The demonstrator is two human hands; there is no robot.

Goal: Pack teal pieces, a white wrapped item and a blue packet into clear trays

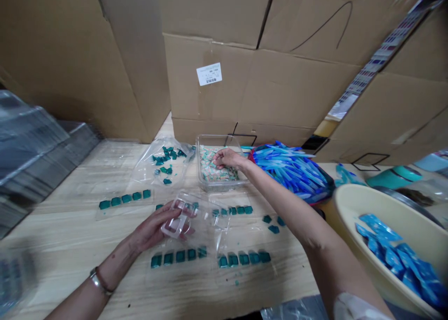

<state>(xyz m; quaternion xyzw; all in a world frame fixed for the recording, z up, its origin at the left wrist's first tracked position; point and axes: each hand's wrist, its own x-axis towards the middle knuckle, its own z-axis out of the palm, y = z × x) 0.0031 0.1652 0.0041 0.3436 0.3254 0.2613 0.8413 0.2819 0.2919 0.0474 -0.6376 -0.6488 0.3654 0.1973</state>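
Note:
My left hand (158, 224) grips a clear plastic tray (179, 219) with moulded compartments, tilted above the table. My right hand (227, 158) reaches into a clear plastic box (224, 185) at the back. Its fingers are pinched together over small pale green and pinkish pieces (210, 168); what lies between the fingertips is hidden. Several clear trays on the table hold rows of dark green square pieces (180, 256), one row (244, 258) lying front right and another (126, 198) at the left. Some loose green pieces (273, 228) lie beside my right forearm.
A plastic bag (149, 170) with green pieces lies left of the box. Blue pen-like sticks (290, 170) fill a container to the right. A cream tub (345, 208) holds blue packets (395, 254). Clear trays (28, 147) are stacked at left; cardboard (262, 91) walls the back.

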